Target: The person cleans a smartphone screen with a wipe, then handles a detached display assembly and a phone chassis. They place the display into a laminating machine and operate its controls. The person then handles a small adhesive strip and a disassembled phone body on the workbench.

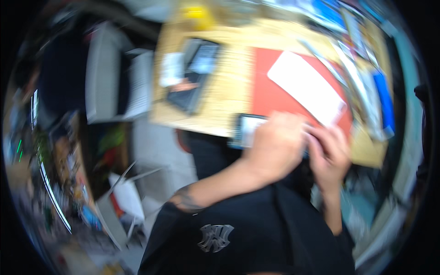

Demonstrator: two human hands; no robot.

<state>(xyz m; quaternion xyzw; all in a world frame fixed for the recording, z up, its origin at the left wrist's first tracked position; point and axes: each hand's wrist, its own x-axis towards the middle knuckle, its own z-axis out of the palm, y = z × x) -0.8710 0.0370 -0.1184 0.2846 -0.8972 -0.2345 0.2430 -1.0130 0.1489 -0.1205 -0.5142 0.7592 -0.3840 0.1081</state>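
Note:
My left hand (278,143) is closed, back of the hand up, at the table's front edge. A flat rectangular thing with a dark frame and a pale face (249,129) lies beside and partly behind it. Close on its right is my right hand (331,153), thumb and fingers pinched together. The fingertips of both hands almost meet; whatever is between them is too small and blurred to name. Just beyond the hands, a white rectangular piece with rounded corners (306,86) rests at a slant on a red mat (262,75).
The wooden table (229,98) carries a dark flat device (195,82) and a white object (172,68) on the left. Long metallic strips (355,75) and a blue item (384,103) line the right. Something yellow (198,17) stands behind. Open cardboard boxes (104,73) are left.

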